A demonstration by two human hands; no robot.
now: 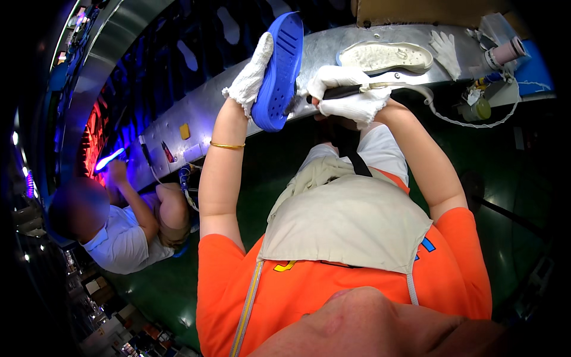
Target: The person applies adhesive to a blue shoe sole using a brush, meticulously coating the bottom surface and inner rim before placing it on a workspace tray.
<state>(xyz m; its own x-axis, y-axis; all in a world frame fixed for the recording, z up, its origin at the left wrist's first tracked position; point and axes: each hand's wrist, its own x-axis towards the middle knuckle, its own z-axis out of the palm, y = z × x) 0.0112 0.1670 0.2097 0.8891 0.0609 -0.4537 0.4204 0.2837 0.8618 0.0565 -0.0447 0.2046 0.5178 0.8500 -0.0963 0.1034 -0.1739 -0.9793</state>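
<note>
My left hand [253, 74], in a white knit glove, grips a blue shoe sole [279, 71] by its outer side. The sole is tilted up on edge, with slots near the toe and small holes toward the heel. In my right hand [351, 98], also gloved with bare fingertips, is a black-handled brush [342, 91] with a pale hose running off behind it. Its dark tip is close to the sole's right edge; whether it touches, I cannot tell. Beyond my right hand, a white shoe sole [386, 58] lies on the metal bench [321, 50].
An empty white glove [446, 53] lies right of the white sole, near a pinkish spool [505, 52] and a small jar [477, 110]. A co-worker [128, 232] sits at left. A yellow block [185, 131] rests on the ledge. Dark shoe pieces line the far side.
</note>
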